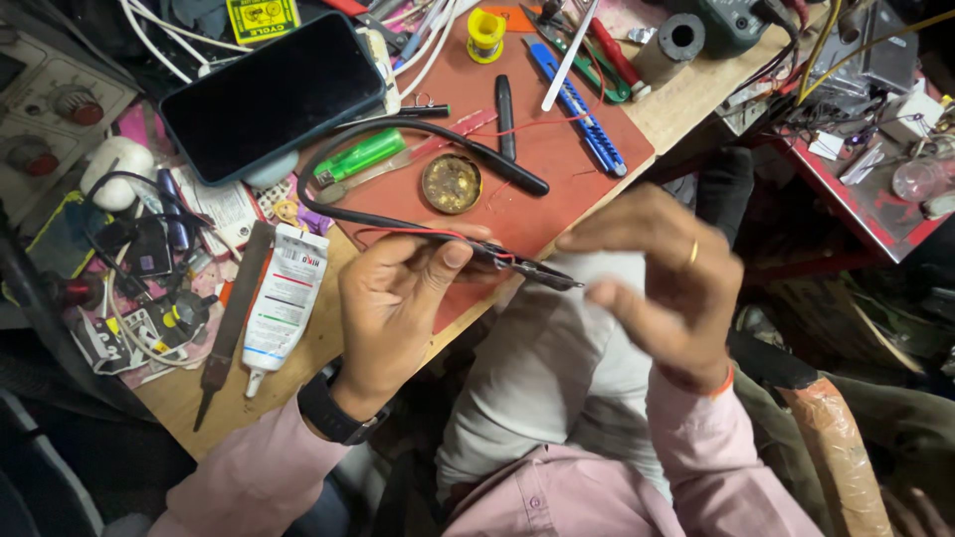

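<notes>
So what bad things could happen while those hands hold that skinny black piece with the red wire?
The left hand pinches a thin black neckband earphone over the table's edge; if it slips, it may fall onto the lap. Its thin red wire could snap if the right hand tugs hard. The black cable loops beside the small round tin, so a pull might drag it off.

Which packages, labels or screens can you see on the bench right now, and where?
Phone: upper left of the bench, dark rectangular screen, blank.
Glue tube: lies left of the left hand, white with a printed red-and-blue label.
Yellow label: top edge above the phone, squarish, dark print.
</notes>
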